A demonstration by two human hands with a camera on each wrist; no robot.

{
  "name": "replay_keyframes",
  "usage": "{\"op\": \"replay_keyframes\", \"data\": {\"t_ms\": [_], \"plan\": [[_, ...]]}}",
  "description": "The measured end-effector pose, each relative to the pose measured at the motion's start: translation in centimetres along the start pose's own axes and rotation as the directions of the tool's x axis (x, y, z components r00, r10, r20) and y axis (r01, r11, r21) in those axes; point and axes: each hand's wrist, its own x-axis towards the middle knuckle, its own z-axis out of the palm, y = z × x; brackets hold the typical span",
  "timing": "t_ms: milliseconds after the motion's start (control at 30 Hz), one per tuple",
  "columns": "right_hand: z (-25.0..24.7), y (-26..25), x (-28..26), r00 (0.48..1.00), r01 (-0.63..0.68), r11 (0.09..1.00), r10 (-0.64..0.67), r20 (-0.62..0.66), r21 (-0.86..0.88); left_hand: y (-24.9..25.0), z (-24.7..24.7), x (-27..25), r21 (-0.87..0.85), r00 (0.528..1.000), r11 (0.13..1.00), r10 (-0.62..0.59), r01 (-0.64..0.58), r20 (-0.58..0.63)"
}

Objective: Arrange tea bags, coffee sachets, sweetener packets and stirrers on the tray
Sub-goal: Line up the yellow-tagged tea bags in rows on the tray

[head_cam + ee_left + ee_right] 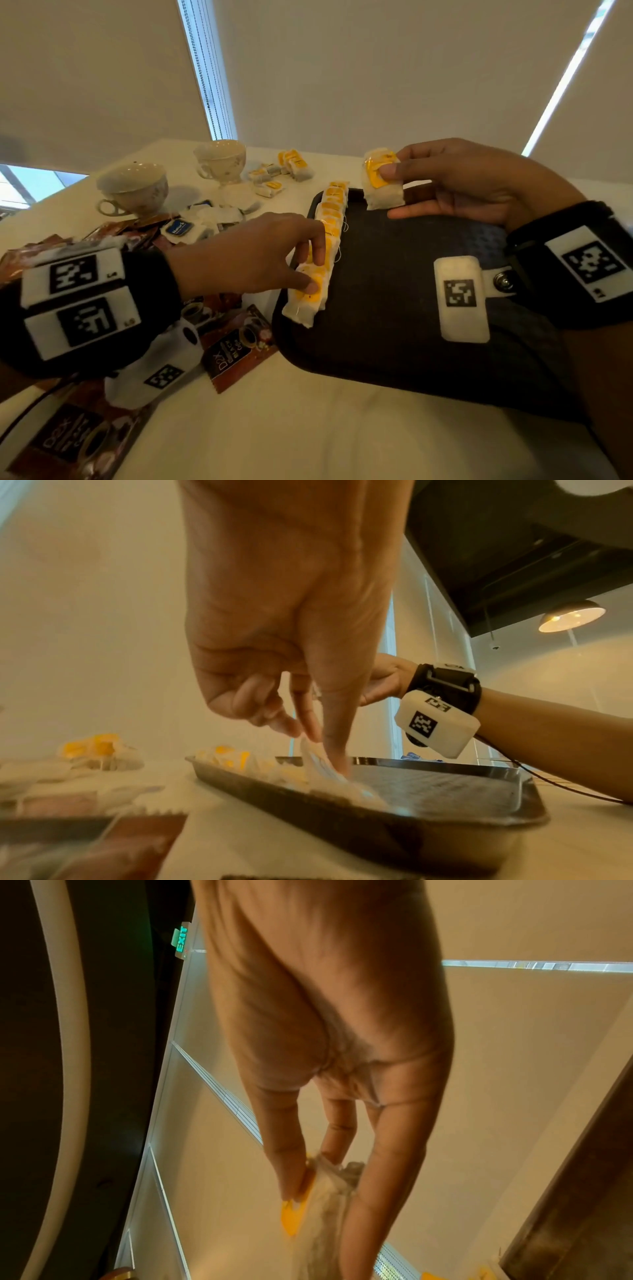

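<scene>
Coffee sachets (239,346), brown and printed, lie lowest in the head view, spread across the lower left on the white table (325,428). Right of them sits the dark tray (376,325), filling the centre and right. A row of tea bags (325,240) with yellow tags runs along the tray's left edge. The left hand (246,253), coming in from the left, touches the nearest bags of that row with thumb and fingertips bent down. The right hand (455,181), at the upper right, pinches a small stack of tea bags (382,181) above the tray's far edge, thumb on the yellow tag. More loose tea bags (291,168) and two teacups (133,188) stand further up the frame at centre left.

From the left wrist, the left hand (284,620) hangs from the top, one fingertip (337,761) pressing a white bag (329,777) on the tray (445,818); the other fingers are curled. The right hand (387,677) shows behind it at centre right.

From the right wrist, the right hand (325,1042) clamps the stack (322,1199) between thumb and fingers in the lower centre.
</scene>
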Motion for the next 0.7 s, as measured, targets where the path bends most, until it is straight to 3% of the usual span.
{"op": "replay_keyframes", "data": {"t_ms": [167,300,500,567,600,633,700], "plan": [[-0.2,0.0,0.0,1.0,0.005,1.0,-0.005,0.0,0.012,0.5,0.1,-1.0,0.129,0.987,0.991,0.018,-0.038,0.159],[-0.2,0.0,0.0,1.0,0.012,1.0,-0.012,0.013,0.021,0.7,0.2,-1.0,0.142,0.985,0.99,-0.002,-0.023,0.174],[0.1,0.1,0.0,0.999,-0.003,1.0,0.003,0.051,0.018,0.9,0.2,-0.8,0.247,0.976,0.965,0.038,-0.092,0.216],[0.2,0.1,-0.1,0.998,-0.004,1.0,0.003,0.068,0.005,1.1,-0.8,-0.7,0.167,0.991,0.984,0.037,-0.059,0.127],[0.3,0.1,-0.1,0.997,-0.003,1.0,0.003,0.078,0.004,1.1,-1.5,-0.5,0.084,0.999,0.995,0.053,-0.054,0.013],[0.4,0.1,0.0,0.996,-0.002,1.0,0.001,0.089,0.011,1.2,-2.3,-0.2,0.006,0.989,0.997,0.073,-0.073,-0.129],[0.5,0.1,0.0,0.995,-0.004,0.999,0.0,0.104,0.038,1.4,-3.5,0.6,-0.082,0.924,0.988,0.092,-0.132,-0.372]]}}
